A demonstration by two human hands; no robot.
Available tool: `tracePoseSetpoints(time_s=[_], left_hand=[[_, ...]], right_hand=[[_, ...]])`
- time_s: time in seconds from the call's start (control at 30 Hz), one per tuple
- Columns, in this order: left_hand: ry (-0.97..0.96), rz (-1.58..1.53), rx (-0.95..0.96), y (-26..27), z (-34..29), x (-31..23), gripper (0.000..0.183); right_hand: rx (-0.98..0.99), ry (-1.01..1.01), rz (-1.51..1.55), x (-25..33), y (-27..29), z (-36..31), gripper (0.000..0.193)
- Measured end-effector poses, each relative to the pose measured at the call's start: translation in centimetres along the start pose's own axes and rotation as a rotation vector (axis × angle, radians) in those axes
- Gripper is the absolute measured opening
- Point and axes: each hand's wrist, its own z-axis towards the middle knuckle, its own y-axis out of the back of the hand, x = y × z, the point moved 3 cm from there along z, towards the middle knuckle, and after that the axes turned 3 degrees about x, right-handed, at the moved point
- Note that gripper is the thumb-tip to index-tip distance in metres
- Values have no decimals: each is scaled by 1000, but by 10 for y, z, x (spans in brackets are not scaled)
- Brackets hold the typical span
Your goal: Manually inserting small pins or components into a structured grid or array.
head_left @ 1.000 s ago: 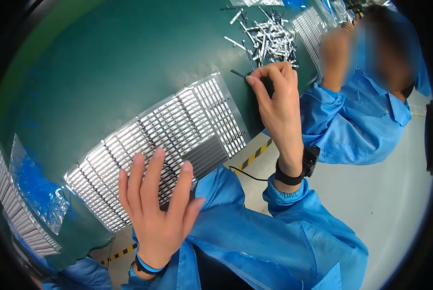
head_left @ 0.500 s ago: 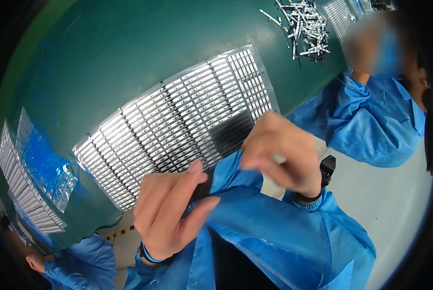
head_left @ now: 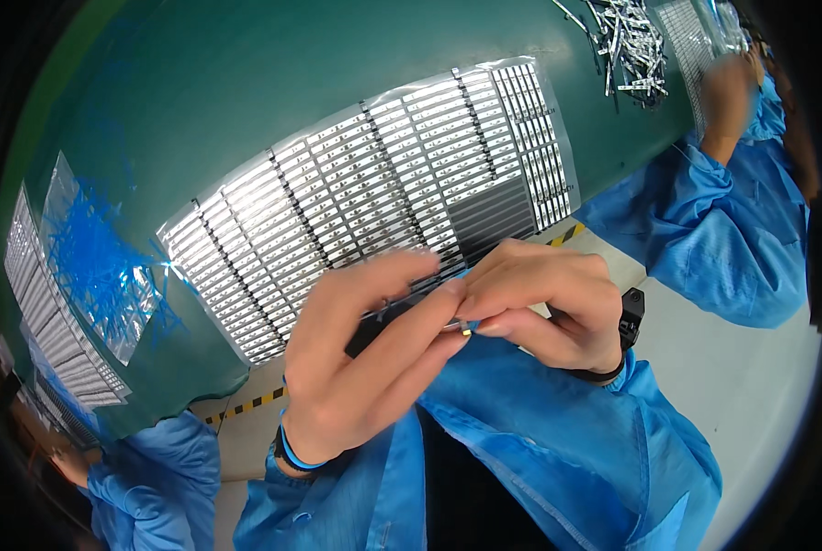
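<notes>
My left hand (head_left: 360, 358) and my right hand (head_left: 553, 298) meet in front of my body, at the near edge of a sheet of silvery strips. Fingertips of both hands pinch a small, thin strip (head_left: 467, 327); only a short end with pale and yellowish parts shows. My left index finger is raised and blurred; the other left fingers reach toward the strip. The strip sheet (head_left: 337, 174) carries many narrow white strips with dark dots, in rows. Near my right hand, a dark section (head_left: 492, 220) of the sheet has no white strips.
Blue plastic slivers (head_left: 99, 266) lie heaped on clear film at the left, beside more strip sheets (head_left: 48, 312). Loose strips (head_left: 633, 55) form a pile at the far right. A co-worker's blue sleeve (head_left: 705, 234) is at the right, another person's sleeve (head_left: 158, 473) at lower left.
My hands, apart before, have come together at the fingertips around the small strip. The table appears shifted right and up in view. The right-hand co-worker's arm has also moved.
</notes>
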Motion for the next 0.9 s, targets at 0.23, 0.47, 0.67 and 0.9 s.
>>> tracePoseSetpoints(time_s=[0.23, 0.47, 0.67, 0.9], left_hand=[[7, -74, -43, 1, -3, 1, 27], [156, -224, -26, 3, -5, 4, 20], [186, -224, -26, 4, -2, 3, 20], [173, -250, -93, 3, -3, 4, 22]], right_hand=[[-117, -48, -60, -4, 0, -2, 16], [-43, -8, -21, 0, 3, 4, 8], [-57, -72, 36, 1, 3, 2, 9], [-25, -188, 69, 4, 1, -3, 4]])
